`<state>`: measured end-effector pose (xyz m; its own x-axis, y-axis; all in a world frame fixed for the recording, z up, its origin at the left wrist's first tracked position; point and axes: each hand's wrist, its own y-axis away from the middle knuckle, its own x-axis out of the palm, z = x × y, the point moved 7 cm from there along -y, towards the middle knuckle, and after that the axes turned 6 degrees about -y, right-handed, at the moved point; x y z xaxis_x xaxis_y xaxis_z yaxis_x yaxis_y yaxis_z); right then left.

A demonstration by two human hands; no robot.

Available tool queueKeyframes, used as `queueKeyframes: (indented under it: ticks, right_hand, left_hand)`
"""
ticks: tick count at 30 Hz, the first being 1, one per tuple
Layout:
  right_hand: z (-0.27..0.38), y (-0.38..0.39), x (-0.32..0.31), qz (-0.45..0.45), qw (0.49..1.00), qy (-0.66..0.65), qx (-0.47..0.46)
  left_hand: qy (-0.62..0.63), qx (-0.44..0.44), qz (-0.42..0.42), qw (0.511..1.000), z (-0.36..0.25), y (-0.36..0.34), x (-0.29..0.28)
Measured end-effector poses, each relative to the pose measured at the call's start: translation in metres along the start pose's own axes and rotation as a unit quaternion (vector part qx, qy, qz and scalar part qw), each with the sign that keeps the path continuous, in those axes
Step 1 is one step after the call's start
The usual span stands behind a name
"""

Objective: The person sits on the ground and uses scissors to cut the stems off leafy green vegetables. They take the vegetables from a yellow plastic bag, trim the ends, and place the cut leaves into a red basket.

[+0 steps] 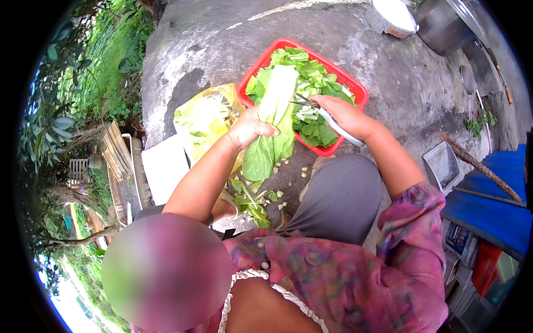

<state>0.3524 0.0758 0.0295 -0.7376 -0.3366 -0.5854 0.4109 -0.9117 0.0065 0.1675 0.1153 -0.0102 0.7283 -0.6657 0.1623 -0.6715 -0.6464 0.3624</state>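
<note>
My left hand [248,131] is closed around a bunch of leafy greens [279,94], its broad pale stalk end pointing up and away and its green leaves hanging below the fingers. In my right hand [345,115] is a pair of scissors [340,129] with a pale handle. Their dark blades are parted and point left, close beside the stalks; whether they touch is hard to tell. Both hands are over the near part of a red plastic basket [361,93], which holds a heap of cut green leaves [319,80]. The bunch hides part of the basket's left side.
A yellow plastic bag [191,114] with more greens lies left of the basket. Trimmed leaves and stalk bits [252,205] litter the ground by my feet. A white bucket [388,19] and a large metal pot [441,28] stand far right. Nearer right is a grey tray [442,165].
</note>
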Motion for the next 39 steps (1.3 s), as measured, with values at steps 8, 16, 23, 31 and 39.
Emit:
queueKeyframes:
  ticks: [8, 16, 23, 31, 39]
  right_hand:
    - [-0.099, 0.0, 0.026, 0.025, 0.976, -0.178, 0.125]
    - [-0.147, -0.001, 0.041, -0.031, 0.954, -0.229, 0.189]
    - [-0.167, -0.005, 0.053, -0.045, 0.96, -0.213, 0.178]
    - [-0.169, -0.007, 0.051, -0.046, 0.957, -0.179, 0.224]
    - [-0.188, 0.012, 0.054, -0.08, 0.859, -0.371, 0.344]
  left_hand:
    - [-0.114, -0.144, 0.069, 0.981, 0.048, -0.081, 0.005]
    - [-0.09, -0.235, 0.11, 0.962, 0.066, -0.13, -0.012]
    - [-0.19, -0.263, 0.152, 0.934, 0.101, -0.147, -0.011]
    - [-0.131, -0.271, 0.168, 0.939, 0.104, -0.156, -0.02]
    - [-0.168, -0.225, 0.107, 0.954, 0.1, -0.15, -0.027]
